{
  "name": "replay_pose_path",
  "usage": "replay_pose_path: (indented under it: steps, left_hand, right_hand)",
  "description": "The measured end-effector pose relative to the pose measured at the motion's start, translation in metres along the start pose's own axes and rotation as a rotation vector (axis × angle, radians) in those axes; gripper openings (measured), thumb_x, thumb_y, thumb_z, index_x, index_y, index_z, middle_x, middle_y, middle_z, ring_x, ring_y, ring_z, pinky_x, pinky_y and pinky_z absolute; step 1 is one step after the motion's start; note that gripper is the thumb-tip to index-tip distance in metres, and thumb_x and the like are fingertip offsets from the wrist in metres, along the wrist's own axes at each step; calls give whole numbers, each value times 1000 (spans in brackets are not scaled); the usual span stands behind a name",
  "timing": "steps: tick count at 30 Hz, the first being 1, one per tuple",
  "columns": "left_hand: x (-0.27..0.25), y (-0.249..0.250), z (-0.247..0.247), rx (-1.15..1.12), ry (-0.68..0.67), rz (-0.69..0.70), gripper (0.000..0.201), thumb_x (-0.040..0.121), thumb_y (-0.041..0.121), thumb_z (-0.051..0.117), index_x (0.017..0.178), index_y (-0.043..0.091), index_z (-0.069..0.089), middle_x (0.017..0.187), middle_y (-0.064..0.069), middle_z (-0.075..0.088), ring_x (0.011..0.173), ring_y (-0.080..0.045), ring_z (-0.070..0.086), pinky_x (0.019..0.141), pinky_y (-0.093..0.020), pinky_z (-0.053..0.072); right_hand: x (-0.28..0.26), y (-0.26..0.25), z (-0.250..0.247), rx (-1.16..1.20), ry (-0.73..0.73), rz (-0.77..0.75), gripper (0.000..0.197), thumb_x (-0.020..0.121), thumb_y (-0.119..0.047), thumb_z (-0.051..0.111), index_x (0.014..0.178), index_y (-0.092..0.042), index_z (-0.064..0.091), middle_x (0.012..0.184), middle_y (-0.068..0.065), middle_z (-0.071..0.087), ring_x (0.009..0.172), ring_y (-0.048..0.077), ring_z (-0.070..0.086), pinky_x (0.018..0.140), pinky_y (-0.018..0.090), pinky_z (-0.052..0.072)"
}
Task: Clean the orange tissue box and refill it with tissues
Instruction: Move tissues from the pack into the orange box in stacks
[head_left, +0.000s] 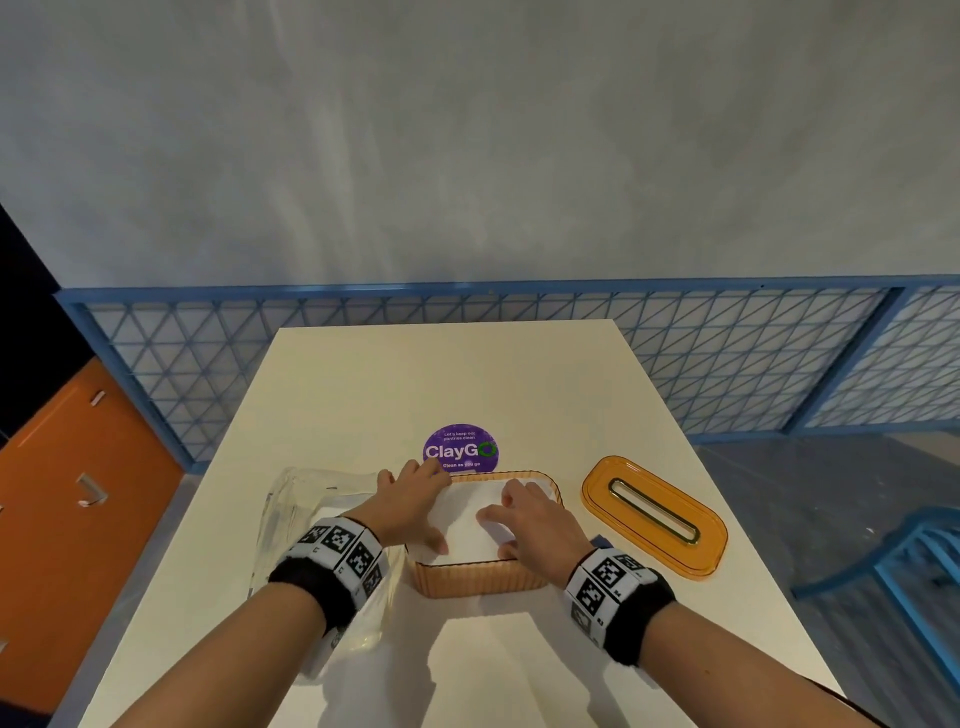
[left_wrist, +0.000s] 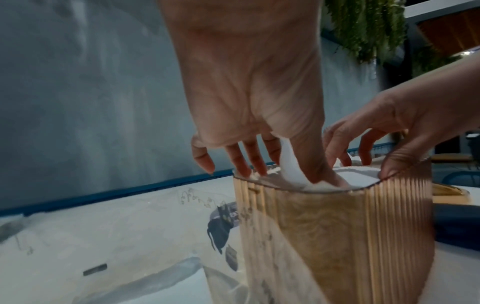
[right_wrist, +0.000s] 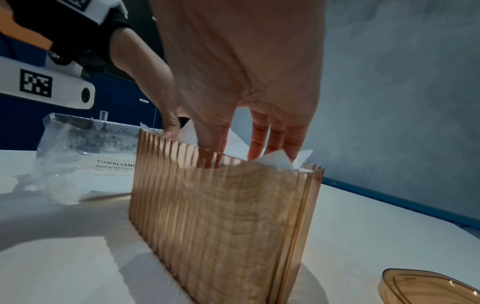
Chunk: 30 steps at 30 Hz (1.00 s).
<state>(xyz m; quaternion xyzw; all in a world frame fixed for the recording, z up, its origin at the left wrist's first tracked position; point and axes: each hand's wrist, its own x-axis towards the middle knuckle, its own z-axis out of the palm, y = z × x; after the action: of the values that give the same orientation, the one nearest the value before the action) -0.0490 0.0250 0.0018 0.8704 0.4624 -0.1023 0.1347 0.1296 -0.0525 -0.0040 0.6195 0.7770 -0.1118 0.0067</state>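
Observation:
The ribbed translucent orange tissue box (head_left: 483, 579) stands lidless in the middle of the white table (head_left: 467, 374), holding a stack of white tissues (head_left: 467, 530). My left hand (head_left: 415, 499) lies on the stack's left side. Its fingers (left_wrist: 246, 162) are straight at the far rim and its thumb presses into the tissues (left_wrist: 358, 174). My right hand (head_left: 519, 519) presses on the right side, its straight fingers (right_wrist: 257, 144) reaching down inside the box (right_wrist: 221, 216) among loose tissue corners (right_wrist: 275, 161). The slotted orange lid (head_left: 654, 514) lies flat to the right.
A crumpled clear plastic tissue wrapper (head_left: 301, 519) lies left of the box under my left forearm. A purple round sticker (head_left: 461, 449) sits behind the box. A dark blue item (left_wrist: 457, 224) lies beside the lid. A blue chair (head_left: 909, 561) stands to the right.

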Motion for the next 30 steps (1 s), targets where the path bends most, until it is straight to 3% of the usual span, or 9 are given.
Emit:
replay_pose_path:
  steps: [8, 15, 17, 20, 22, 30]
  left_hand:
    - [-8, 1, -3, 184, -76, 66, 83, 76, 31, 74, 142, 21, 24, 143, 2, 31, 130, -22, 33, 103, -51, 32]
    - [-7, 7, 7, 301, 2, 87, 70, 80, 21, 68, 137, 17, 28, 139, -2, 33, 125, -23, 39, 96, -46, 39]
    - [-8, 5, 6, 213, -3, 75, 74, 78, 24, 70, 139, 19, 27, 140, 0, 33, 126, -22, 38, 98, -48, 38]
    - [-14, 0, 2, -181, -5, -7, 85, 72, 27, 76, 140, 24, 26, 141, 3, 36, 129, -20, 36, 105, -47, 33]
    - [-18, -3, 2, -393, 52, -30, 84, 70, 25, 78, 138, 27, 29, 138, 3, 42, 124, -20, 40, 103, -43, 36]
    - [-19, -3, 16, -481, 228, -72, 50, 90, 26, 59, 136, 23, 40, 131, 1, 52, 119, -18, 48, 100, -35, 40]
  right_hand:
    - [5, 13, -14, 123, -117, -9, 56, 83, -22, 69, 134, -26, 47, 130, 3, 42, 121, 21, 40, 92, 30, 43]
    - [9, 19, -20, 236, -113, 122, 91, 75, -20, 77, 147, -17, 21, 143, 7, 30, 132, 24, 34, 102, 33, 39]
    - [9, 18, -20, 210, -116, 126, 94, 75, -21, 76, 148, -16, 16, 144, 8, 28, 132, 25, 32, 102, 33, 39]
    - [10, 16, -19, 183, -118, 115, 95, 76, -22, 76, 148, -17, 16, 144, 8, 29, 130, 26, 32, 102, 35, 40]
    - [11, 14, -16, 172, -117, 93, 92, 75, -22, 76, 147, -22, 19, 142, 7, 31, 129, 26, 32, 102, 38, 42]
    - [14, 9, -14, 60, -150, 46, 73, 79, -22, 73, 140, -27, 34, 134, 5, 35, 125, 26, 32, 97, 37, 44]
